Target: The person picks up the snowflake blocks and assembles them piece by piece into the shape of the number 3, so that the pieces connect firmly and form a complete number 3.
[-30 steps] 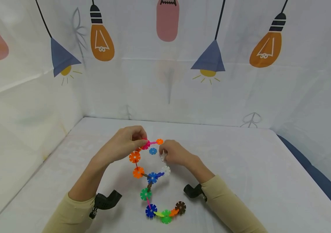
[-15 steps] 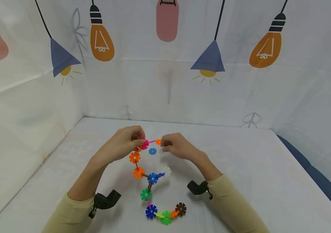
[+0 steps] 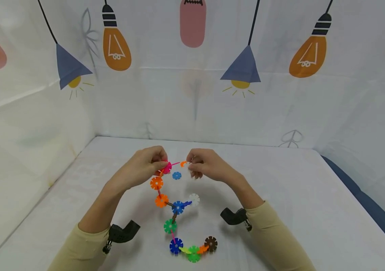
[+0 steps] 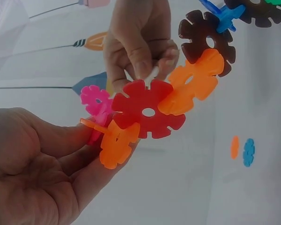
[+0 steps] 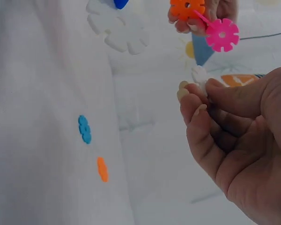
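Observation:
A chain of slotted plastic snowflake discs stands in the middle of the head view, its orange disc and green disc among the links. My left hand pinches the chain's upper end by the pink disc, beside an orange link and a red disc in the left wrist view. Opposite it, my right hand pinches a white disc between thumb and fingers, apart from the pink discs. Another white disc ends a side branch beyond a blue disc.
A loose blue disc and a loose orange disc lie on the white table beneath the hands. The chain's lower end curves right to a brown disc. A white printed curtain hangs behind.
My right hand has moved up and away from the side branch, carrying the white disc level with the pink end. The left hand has barely shifted, still holding the chain.

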`<state>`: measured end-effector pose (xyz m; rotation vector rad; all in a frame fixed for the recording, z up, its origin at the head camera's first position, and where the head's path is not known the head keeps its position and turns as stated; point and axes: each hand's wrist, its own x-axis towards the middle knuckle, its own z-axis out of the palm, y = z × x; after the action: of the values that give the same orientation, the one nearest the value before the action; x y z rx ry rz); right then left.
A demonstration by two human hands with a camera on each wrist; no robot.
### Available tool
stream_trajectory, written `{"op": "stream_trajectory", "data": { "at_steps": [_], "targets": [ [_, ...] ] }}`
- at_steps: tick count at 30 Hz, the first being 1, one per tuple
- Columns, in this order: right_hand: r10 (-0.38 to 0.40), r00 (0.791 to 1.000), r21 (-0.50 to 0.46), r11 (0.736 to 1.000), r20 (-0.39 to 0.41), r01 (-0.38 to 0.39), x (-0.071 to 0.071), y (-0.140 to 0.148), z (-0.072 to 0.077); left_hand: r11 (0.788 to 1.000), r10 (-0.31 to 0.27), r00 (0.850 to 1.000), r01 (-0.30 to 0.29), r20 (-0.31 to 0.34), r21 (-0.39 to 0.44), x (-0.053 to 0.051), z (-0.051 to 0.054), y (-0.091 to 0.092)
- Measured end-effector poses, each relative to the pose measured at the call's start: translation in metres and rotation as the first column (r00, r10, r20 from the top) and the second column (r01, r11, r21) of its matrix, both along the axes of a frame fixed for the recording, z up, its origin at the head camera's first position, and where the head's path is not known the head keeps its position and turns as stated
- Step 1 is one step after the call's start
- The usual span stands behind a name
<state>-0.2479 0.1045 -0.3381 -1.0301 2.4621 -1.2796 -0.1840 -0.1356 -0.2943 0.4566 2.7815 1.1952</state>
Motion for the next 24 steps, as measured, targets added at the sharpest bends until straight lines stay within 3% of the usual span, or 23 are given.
{"op": "stream_trajectory", "data": {
  "at_steps": [12,24],
  "targets": [
    [0.007,0.997,-0.146,0.989,0.082,0.005,0.003,0.004,0.010,1.000,-0.003,1.000,0.003,0.001,-0.004,-0.001,0.001,0.000],
    [0.024,0.997,-0.210,0.978,0.078,-0.008,0.007,0.003,0.015,1.000,0.012,1.000,-0.012,0.010,-0.006,-0.002,0.000,0.002]
  ]
}}
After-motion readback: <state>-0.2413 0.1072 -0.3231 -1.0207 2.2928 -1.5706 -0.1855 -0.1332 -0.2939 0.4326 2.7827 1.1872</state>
